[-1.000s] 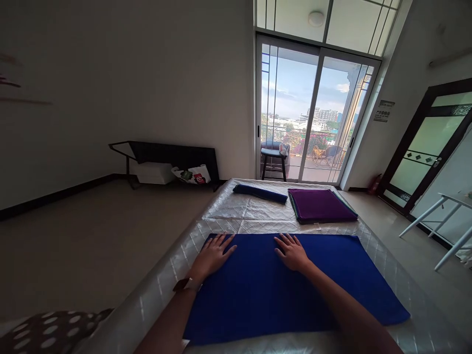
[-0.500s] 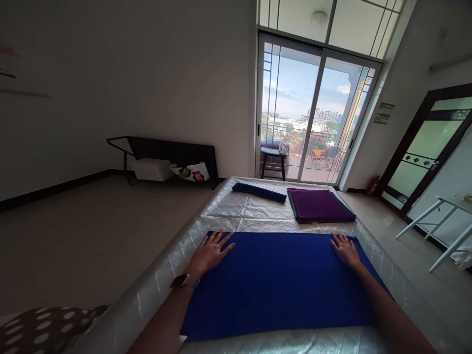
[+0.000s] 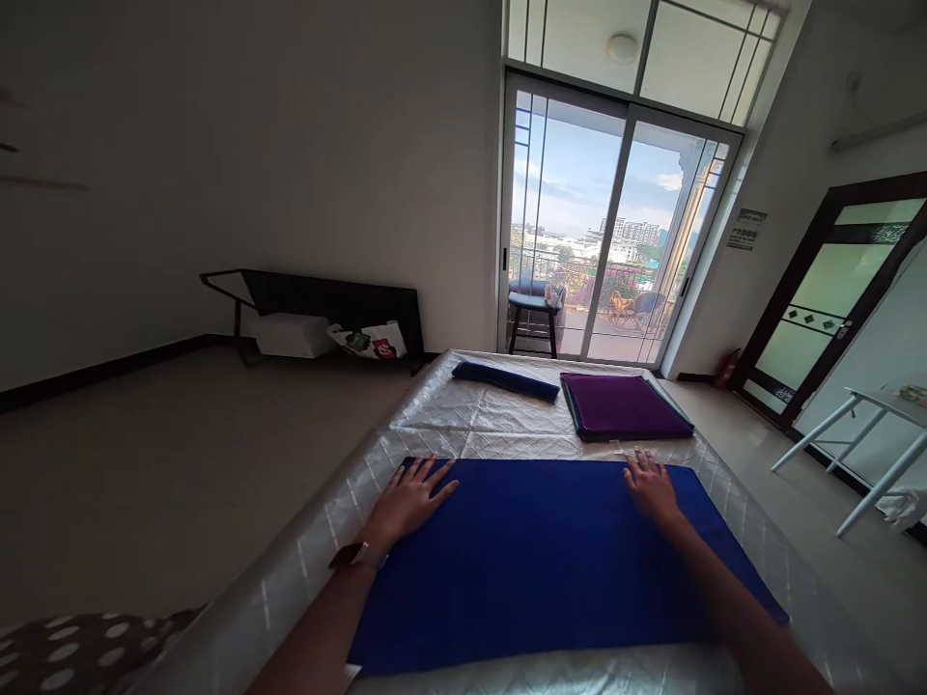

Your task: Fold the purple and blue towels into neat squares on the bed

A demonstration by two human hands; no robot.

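Observation:
A blue cloth (image 3: 536, 560) lies spread out flat on a pale quilted mattress (image 3: 427, 425). My left hand (image 3: 409, 500) rests on the cloth's far left corner, palm down with the fingers spread. On the far edge, toward the right, my right hand (image 3: 652, 486) lies flat with its fingers stretched out. Beyond the cloth are a narrow folded dark blue cloth (image 3: 505, 380) and, to its right, a stack of folded cloths with a purple one (image 3: 624, 405) on top.
A polka-dot fabric (image 3: 87, 652) shows at the lower left. Against the wall, a dark frame (image 3: 340, 299) stands beside a white box (image 3: 290, 335) and a printed bag (image 3: 369, 341). Past the mattress are a stool (image 3: 534, 314) and sliding glass doors (image 3: 623, 222); a white table (image 3: 887, 401) stands right.
My right hand has moved left along the far edge of the blue cloth, away from its right corner. My left hand stays on the left corner. The view has shifted slightly.

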